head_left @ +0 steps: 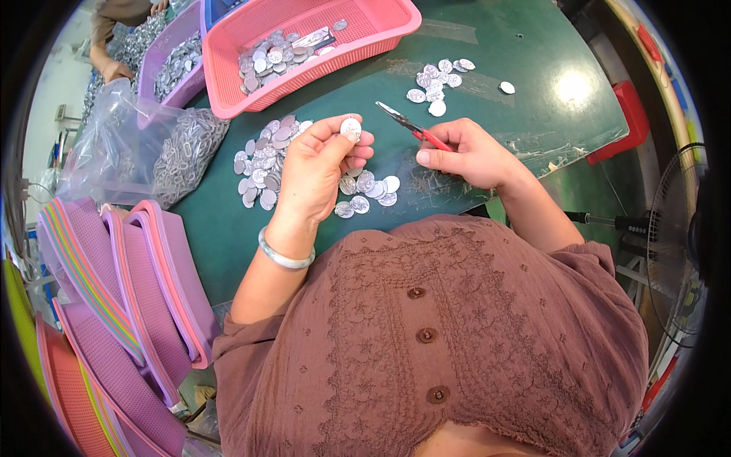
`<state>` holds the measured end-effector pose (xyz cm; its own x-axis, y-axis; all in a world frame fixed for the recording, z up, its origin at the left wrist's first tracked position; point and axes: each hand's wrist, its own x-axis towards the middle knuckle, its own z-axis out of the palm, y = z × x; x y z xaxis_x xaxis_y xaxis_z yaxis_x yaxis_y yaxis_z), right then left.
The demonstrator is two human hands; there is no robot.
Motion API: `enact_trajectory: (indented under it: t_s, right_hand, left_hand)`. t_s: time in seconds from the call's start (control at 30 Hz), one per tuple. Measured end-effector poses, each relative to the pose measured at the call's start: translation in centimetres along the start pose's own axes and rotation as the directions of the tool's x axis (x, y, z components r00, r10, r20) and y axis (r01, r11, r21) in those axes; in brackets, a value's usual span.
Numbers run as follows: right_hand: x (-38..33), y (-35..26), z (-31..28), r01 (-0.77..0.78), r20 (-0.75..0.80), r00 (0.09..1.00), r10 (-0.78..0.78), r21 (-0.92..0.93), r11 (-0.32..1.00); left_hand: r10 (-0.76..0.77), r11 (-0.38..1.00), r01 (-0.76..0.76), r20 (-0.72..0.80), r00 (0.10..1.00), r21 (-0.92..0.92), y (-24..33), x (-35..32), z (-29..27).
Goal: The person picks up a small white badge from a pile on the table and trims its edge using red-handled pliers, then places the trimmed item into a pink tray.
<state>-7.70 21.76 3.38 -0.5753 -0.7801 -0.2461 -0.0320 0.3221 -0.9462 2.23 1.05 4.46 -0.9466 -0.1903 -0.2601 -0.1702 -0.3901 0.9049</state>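
Observation:
Between thumb and fingers, my left hand [320, 156] pinches a round silver metal disc [350, 128], its face turned up. A pair of red-handled pliers [415, 128] sits in my right hand [472, 152], the slim jaws pointing up and left, apart from the disc. Under and beside my left hand lies a heap of silver discs [265, 161] on the green table [525, 68]. More discs [367, 190] are spread just right of my left wrist. A smaller group of discs [435, 82] lies beyond the pliers, with a single disc [506, 88] to its right.
A pink plastic basket [320, 80] holding discs stands at the far side. Left of it are a purple basket [164, 65] and a clear bag of metal links [186, 156]. Stacked baskets [145, 289] rise at my left. Another person's hand [116, 70] shows far left.

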Motion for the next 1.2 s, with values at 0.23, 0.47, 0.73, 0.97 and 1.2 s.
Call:
enact_trajectory:
  t_s: [0.23,0.47,0.73,0.97,1.2]
  right_hand:
    - [-0.1,-0.5,0.1,-0.017,0.003,1.000,0.017,0.029,0.999]
    - [0.0,-0.2,0.1,-0.037,-0.001,0.999,0.037,0.022,0.999]
    - [0.0,-0.4,0.0,-0.065,0.013,0.998,0.064,0.060,0.996]
    - [0.0,-0.6,0.1,-0.069,0.005,0.998,0.069,0.069,0.995]
    - [0.0,-0.6,0.1,-0.059,0.004,0.998,0.058,0.093,0.994]
  left_hand:
    - [0.005,0.995,-0.003,0.020,1.000,-0.095,0.2,0.0,-0.1]
    - [-0.023,0.970,0.029,0.026,0.999,-0.243,0.4,0.2,-0.1]
    - [0.064,0.687,0.354,0.538,0.840,-0.634,-0.6,1.2,-2.1]
    - [0.053,0.784,0.300,0.540,0.840,-0.544,0.4,0.6,-1.6]
    - [0.035,0.836,0.248,0.498,0.866,-0.489,1.0,0.3,-1.2]
